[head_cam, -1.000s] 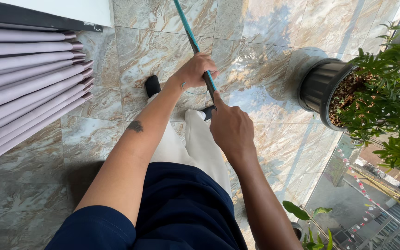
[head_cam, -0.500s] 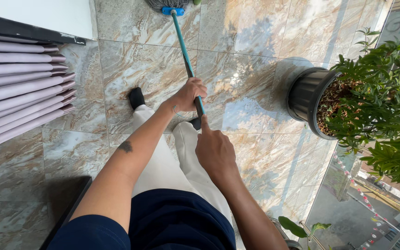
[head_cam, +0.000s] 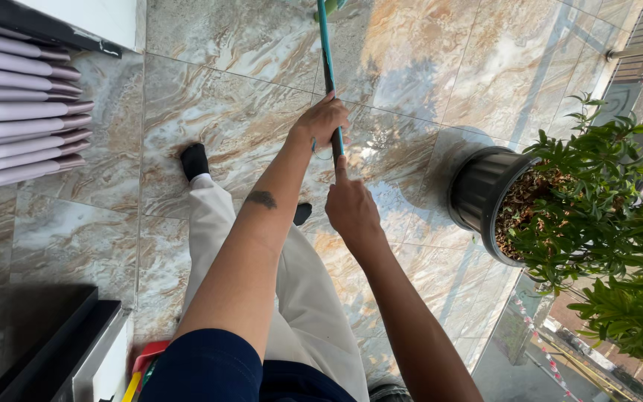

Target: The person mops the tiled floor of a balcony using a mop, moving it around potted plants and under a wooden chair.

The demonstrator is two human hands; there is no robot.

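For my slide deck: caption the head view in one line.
Both hands, left hand above right hand, grip a teal mop handle over wet marble-look floor tiles beside a potted shrub.

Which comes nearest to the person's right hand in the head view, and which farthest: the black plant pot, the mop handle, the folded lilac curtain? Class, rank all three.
1. Mop handle: gripped in the right hand itself, running forward.
2. Black plant pot: to the right, on the tiles.
3. Folded lilac curtain: far left, beyond the left hand.
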